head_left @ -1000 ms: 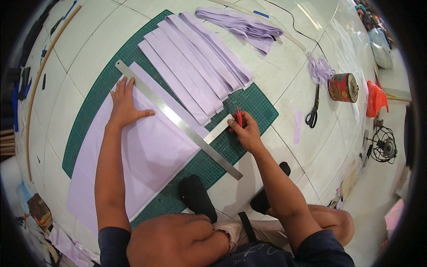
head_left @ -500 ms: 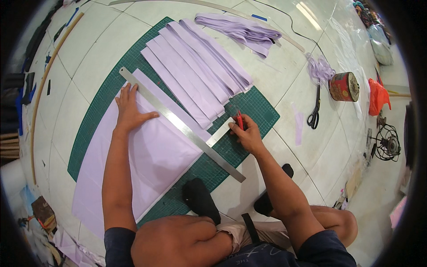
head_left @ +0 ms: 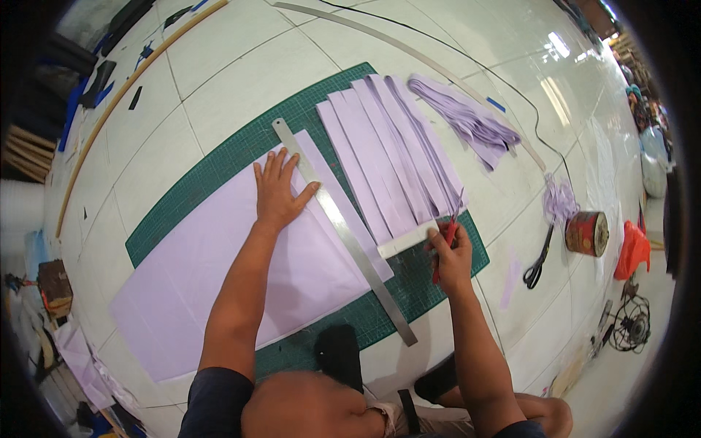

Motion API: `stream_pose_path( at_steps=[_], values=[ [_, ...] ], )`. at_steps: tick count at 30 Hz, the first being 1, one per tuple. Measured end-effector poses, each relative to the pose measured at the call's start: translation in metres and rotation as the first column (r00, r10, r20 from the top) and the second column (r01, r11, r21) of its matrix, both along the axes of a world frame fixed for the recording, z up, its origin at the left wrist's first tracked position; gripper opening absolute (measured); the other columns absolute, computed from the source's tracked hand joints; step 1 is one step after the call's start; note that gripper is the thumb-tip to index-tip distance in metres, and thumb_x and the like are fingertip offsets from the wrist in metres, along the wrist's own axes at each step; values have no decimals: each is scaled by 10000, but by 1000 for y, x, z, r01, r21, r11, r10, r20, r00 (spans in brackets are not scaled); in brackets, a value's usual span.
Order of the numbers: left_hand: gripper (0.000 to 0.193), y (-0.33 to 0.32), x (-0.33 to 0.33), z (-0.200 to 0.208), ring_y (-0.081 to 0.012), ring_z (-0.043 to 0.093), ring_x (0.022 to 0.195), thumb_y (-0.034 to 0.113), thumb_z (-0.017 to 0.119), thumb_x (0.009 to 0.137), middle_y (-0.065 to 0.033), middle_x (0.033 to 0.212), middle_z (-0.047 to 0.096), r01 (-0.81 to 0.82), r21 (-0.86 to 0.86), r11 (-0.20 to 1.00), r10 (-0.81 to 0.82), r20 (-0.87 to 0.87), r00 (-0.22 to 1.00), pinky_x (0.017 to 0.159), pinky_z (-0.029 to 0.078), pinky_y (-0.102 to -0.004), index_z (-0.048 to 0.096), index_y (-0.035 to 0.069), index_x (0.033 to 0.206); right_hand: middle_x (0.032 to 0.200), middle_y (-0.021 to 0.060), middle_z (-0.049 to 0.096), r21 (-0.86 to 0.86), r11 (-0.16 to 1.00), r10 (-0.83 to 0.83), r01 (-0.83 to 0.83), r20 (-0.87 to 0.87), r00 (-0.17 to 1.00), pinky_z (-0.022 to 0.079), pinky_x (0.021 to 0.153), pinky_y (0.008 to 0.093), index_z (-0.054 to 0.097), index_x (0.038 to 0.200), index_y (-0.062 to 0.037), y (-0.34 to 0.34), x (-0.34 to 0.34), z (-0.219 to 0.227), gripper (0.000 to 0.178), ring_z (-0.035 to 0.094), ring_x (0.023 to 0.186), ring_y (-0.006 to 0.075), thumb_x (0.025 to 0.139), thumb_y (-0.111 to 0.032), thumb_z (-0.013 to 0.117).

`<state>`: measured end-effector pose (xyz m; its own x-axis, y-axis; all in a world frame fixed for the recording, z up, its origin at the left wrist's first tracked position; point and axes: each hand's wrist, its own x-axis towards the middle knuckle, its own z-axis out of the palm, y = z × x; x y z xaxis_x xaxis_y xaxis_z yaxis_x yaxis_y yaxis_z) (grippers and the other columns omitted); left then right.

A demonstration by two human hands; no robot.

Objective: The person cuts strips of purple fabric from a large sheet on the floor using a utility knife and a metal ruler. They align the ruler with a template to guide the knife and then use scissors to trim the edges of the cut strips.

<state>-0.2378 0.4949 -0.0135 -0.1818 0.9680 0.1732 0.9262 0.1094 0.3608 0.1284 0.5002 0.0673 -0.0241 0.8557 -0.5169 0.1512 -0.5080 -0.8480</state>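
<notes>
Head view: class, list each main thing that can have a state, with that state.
Cutting mat, flat, partly covered
Lilac sheet, flat, overhanging mat
Steel ruler, lying across sheet
Left hand, spread on sheet
Right hand, closed on red tool
White strip, end under right thumb
Lilac strips, laid side by side
Scissors, apparently shut

The cloth (head_left: 212,270) is lilac, the ruler (head_left: 340,223) silvery, the mat (head_left: 226,160) gridded green, the tool (head_left: 450,231) apparently red

Matt lilac cloth (head_left: 197,285), softly gleaming metal ruler (head_left: 338,220)
From where I stand, the cloth looks smooth, the green mat (head_left: 234,162) dull and plastic-like, the floor tiles (head_left: 241,80) glossy, the red bag (head_left: 632,250) crinkled, shiny plastic.
</notes>
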Motion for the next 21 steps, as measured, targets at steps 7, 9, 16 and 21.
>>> stream_pose_path(
  at_steps=[7,9,16,21],
  values=[
    [597,-1,4,-3,-424,302,1457,378,634,929,-181,1530,421,-15,27,1000,14,24,1000,1196,111,-632,508,80,1431,930,94,644,189,980,74,-65,-39,996,441,523,276,580,1176,14,116,-125,-17,404,647,749,146,897,-234,737],
    [616,2,7,0,-419,305,1456,385,651,917,-181,1526,423,-10,10,1000,10,24,1000,1197,124,-634,507,76,1430,928,97,639,181,981,87,-75,-62,994,439,517,278,576,1180,16,143,-156,-26,409,647,737,150,895,-229,737],
    [625,-3,0,3,-415,309,1456,382,683,894,-192,1512,431,-28,-2,1000,28,102,994,1202,112,-628,524,67,1411,891,93,637,152,974,169,-168,5,986,487,635,294,579,1155,30,173,-219,-46,361,649,699,155,904,-200,701],
    [641,0,0,6,-425,320,1447,386,685,890,-204,1503,435,-26,-10,1000,27,117,993,1193,113,-640,522,32,1398,851,77,646,219,956,181,-193,74,981,494,647,293,601,1114,26,172,-220,-56,332,650,681,151,897,-202,710]
  ],
)
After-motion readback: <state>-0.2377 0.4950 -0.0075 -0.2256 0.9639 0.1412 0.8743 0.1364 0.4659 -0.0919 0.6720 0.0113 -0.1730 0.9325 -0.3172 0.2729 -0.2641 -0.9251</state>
